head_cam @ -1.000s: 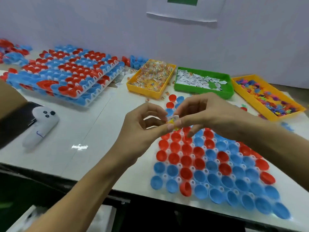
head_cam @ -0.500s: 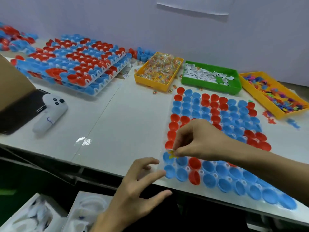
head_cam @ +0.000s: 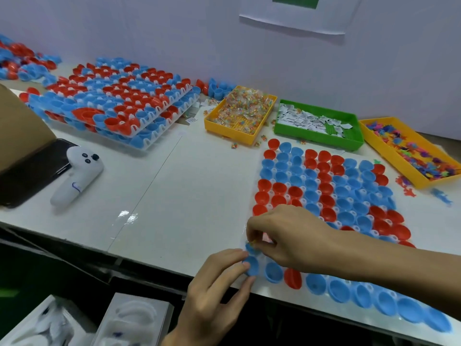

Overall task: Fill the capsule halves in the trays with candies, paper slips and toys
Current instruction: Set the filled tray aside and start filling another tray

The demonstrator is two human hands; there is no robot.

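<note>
A clear, thin plastic tray [head_cam: 252, 186] lies on the right of the white table [head_cam: 174, 186], its round wells holding glossy red and blue capsule halves [head_cam: 324, 181], open side up. At its near left corner the right hand [head_cam: 287, 236] pinches a small yellowish candy [head_cam: 253, 243] between thumb and fingertips, just above a blue half. The left hand [head_cam: 217, 293] is spread, its straight fingertips touching the corner blue capsule half [head_cam: 252, 265].

Along the far side sit three shallow rectangular bins: a yellow bin [head_cam: 239, 134] of crinkly wrapped candies, a green bin [head_cam: 319, 138] of white paper slips, and a second yellow bin [head_cam: 389, 156] of small multicoloured toys, a few spilled beside it. Far left, stacked trays [head_cam: 119, 108] hold more red and blue halves. A smooth white controller [head_cam: 77, 176] lies near a dark phone [head_cam: 30, 173] and a brown cardboard flap [head_cam: 20, 128].
</note>
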